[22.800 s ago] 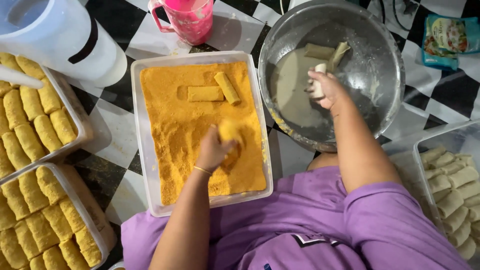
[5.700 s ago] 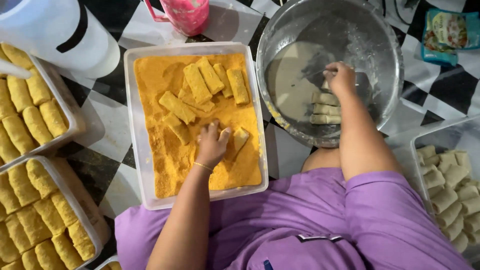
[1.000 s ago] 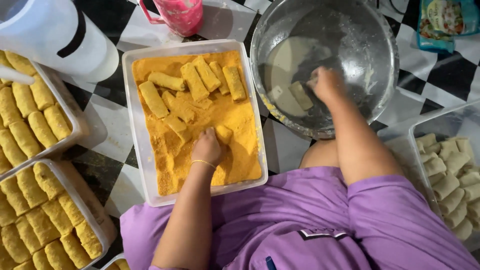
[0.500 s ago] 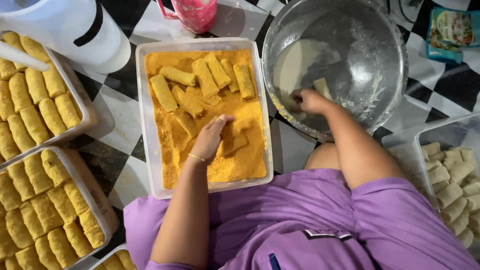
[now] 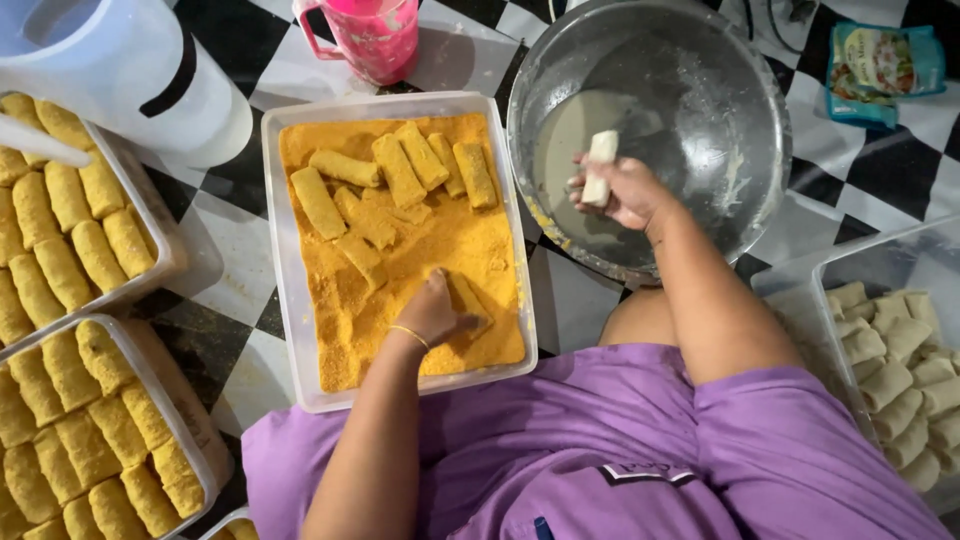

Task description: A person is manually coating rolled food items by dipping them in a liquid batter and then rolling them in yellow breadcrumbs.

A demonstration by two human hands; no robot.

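Rolls are what my two hands are busy with. My right hand (image 5: 622, 190) holds one pale roll (image 5: 600, 165) over the big metal bowl (image 5: 700, 60), on the far right. My fingers (image 5: 590, 188) are closed around its lower half, and its top end sticks up. It looks wet with the thin pale batter (image 5: 565, 135) that sits in the bottom of the bowl. I think it is best to let the roll drip over the bowl, so less batter runs on my hand.

My left hand (image 5: 435, 312) is down in the clear tray of orange crumbs (image 5: 350, 335), in the middle. My fingers are pressed on a roll in the crumbs (image 5: 468, 300), which is partly hidden under my hand. I think a soft push and a slow turn will make the crumbs stick all around. Pushing hard might squash it.

The coated rolls (image 5: 400, 170) lie at the far end of the tray. They are short, a bit flat and orange all over, and some touch each other.

On the left, two more tubs hold finished golden rolls (image 5: 70, 240). On the near right, a clear tub holds plain pale rolls (image 5: 900, 370). A pink cup (image 5: 365, 35) and a white jug (image 5: 130, 70) stand far away on the checked floor (image 5: 240, 230).
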